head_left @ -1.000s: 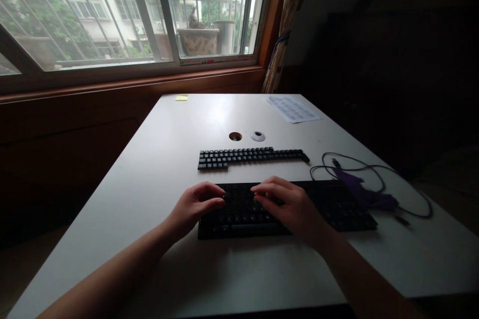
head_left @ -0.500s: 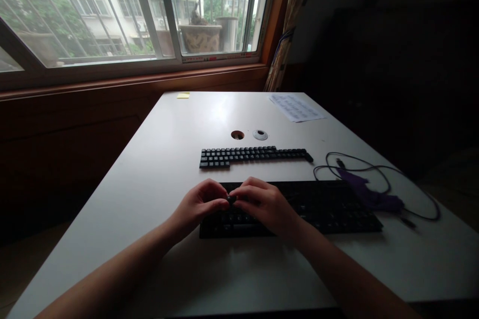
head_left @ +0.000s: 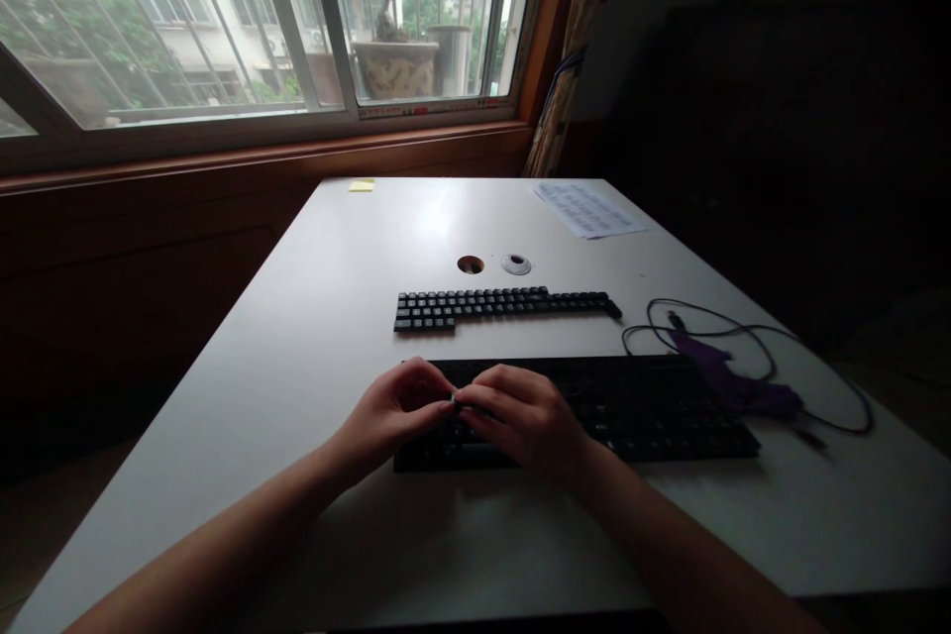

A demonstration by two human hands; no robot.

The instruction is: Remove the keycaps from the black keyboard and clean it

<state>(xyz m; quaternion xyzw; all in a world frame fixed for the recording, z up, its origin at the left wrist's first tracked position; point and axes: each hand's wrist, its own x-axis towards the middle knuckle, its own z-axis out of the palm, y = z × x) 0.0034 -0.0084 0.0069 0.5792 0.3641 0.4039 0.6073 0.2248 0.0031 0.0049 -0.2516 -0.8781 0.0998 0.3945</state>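
Above the left part of a black keyboard (head_left: 654, 406), my two hands meet at the fingertips. Thumb and forefinger of my left hand (head_left: 397, 403) pinch a small dark keycap (head_left: 453, 400). From the other side, the fingers of my right hand (head_left: 524, 416) are closed on the same keycap, hiding most of it. Low keys show along the keyboard's front edge, while its upper part looks dark and without clear caps. Just behind it, loose black keycaps (head_left: 475, 305) stand in tight rows on the desk.
A dark cable (head_left: 750, 329) and a purple cloth (head_left: 743, 391) lie at the keyboard's right end. Farther back on the white desk (head_left: 297, 297) are a cable hole (head_left: 471, 265), its round cover (head_left: 516, 264), printed papers (head_left: 586, 210) and a yellow sticky note (head_left: 362, 185).
The fingers have shifted slightly around the keycap, which shows a lighter edge now. My right hand has turned a little; the keyboard and rows of keycaps stay in place.
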